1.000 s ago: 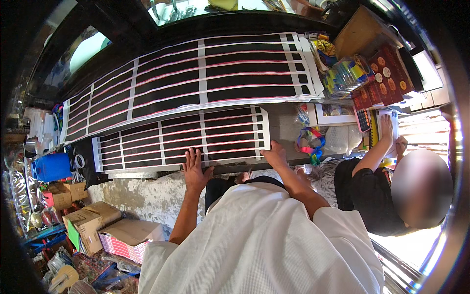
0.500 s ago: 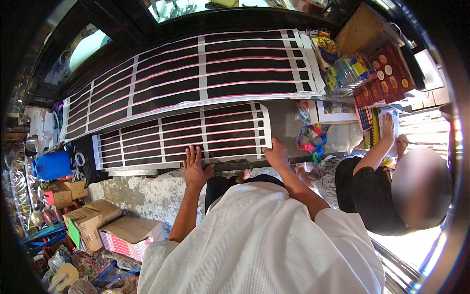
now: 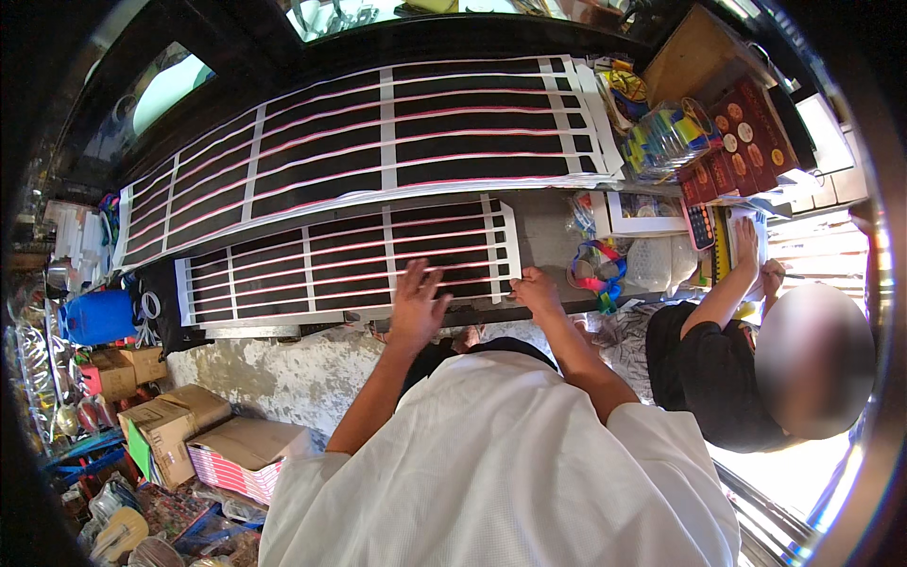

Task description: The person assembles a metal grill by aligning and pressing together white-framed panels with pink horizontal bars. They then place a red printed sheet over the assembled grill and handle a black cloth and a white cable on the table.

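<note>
The near striped sheet point(image 3: 350, 248) is laid along the edge of the grey desk point(image 3: 545, 225), mostly leftward of the hands. Its near edge is overlapped by the left hand point(image 3: 419, 307), fingers spread; its right corner is met by the curled right hand point(image 3: 537, 291), though whether it is pinched cannot be told. Rightward, the way is bounded by a coloured ribbon point(image 3: 592, 283) and a plastic bag point(image 3: 658, 265), with grey desk shown between. Beyond the hands, a larger striped sheet point(image 3: 321, 142) is spread.

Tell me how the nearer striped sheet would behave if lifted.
Probably floppy: the nearer striped sheet is long and looks thin, so it may sag midway. Likely light for its size, given its slim edge. It might bend first near the right hand, at its corner.
</note>
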Available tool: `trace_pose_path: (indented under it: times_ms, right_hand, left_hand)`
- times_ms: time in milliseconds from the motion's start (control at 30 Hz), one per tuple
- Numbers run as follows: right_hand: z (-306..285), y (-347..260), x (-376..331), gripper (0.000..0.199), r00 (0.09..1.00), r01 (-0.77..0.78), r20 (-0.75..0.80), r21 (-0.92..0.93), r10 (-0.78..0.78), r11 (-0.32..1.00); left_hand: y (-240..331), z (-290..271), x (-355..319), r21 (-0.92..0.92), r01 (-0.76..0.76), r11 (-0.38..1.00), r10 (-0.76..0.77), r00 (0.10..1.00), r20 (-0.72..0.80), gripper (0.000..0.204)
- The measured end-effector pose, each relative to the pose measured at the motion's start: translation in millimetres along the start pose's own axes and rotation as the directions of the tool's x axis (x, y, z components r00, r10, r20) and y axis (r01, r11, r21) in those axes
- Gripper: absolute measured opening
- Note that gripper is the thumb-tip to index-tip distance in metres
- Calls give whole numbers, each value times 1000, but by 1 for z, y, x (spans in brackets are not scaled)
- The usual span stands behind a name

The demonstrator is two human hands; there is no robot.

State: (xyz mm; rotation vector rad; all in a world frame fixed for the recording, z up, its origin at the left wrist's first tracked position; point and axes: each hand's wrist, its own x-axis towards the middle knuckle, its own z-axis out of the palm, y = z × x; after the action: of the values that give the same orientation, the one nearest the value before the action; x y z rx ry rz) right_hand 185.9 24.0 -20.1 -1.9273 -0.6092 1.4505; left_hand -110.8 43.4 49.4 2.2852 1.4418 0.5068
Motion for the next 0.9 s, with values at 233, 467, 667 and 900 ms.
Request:
trace_pose_path:
  times_ms: [233,467,667,900]
  right_hand:
    - [-5,-11,-11,25,992,126,-9,-10,-126,992]
    - [-6,-17,-15,24,985,171,2,-22,-171,985]
    - [-8,-19,-16,27,989,146,22,8,-147,989]
    - [-4,-22,-14,28,991,130,23,114,-134,985]
  left_hand:
    - [51,33,51,-97,-194,976,200,978,64,61]
    - [57,31,57,-108,-255,961,265,960,92,63]
    - [60,34,53,-84,-279,957,286,953,95,59]
    - [66,38,43,-47,-330,943,331,944,8,49]
